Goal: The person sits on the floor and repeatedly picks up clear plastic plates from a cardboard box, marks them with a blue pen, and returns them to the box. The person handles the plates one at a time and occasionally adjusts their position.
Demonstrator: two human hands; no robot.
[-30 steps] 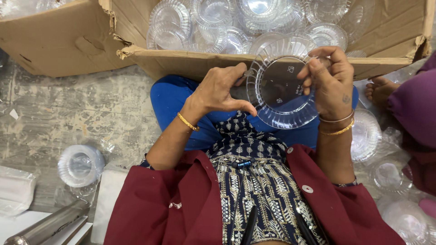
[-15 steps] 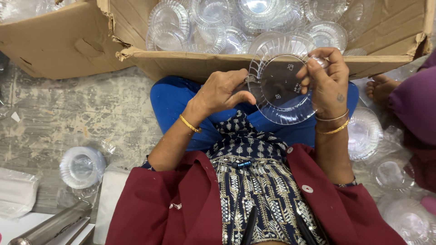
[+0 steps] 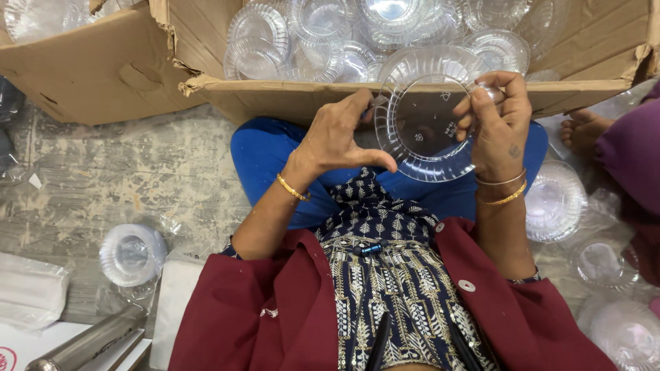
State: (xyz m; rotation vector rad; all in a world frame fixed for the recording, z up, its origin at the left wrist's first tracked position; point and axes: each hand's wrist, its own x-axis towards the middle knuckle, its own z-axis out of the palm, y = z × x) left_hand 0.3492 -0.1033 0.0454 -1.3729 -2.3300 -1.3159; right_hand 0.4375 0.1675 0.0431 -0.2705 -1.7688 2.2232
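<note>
Clear plastic plate (image 3: 425,127) between both hands.

Maroon jacket (image 3: 275,323), blue trousers (image 3: 275,151), gold bangles (image 3: 292,187)

Clear plate (image 3: 427,124) now sits a bit further left & higher vs 1 s ago, tilted more face-on. Left hand (image 3: 342,137) has closed in on its left rim; fingertips prob. touching it, hard to tell.

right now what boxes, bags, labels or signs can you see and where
Cardboard box: top, brown, open, torn flap, full of clear plastic plates.
Plastic bag: lower left floor, clear, flat, holding white sheets.
White sheet: bottom left corner, with part of a red round mark.
No screens.
</note>
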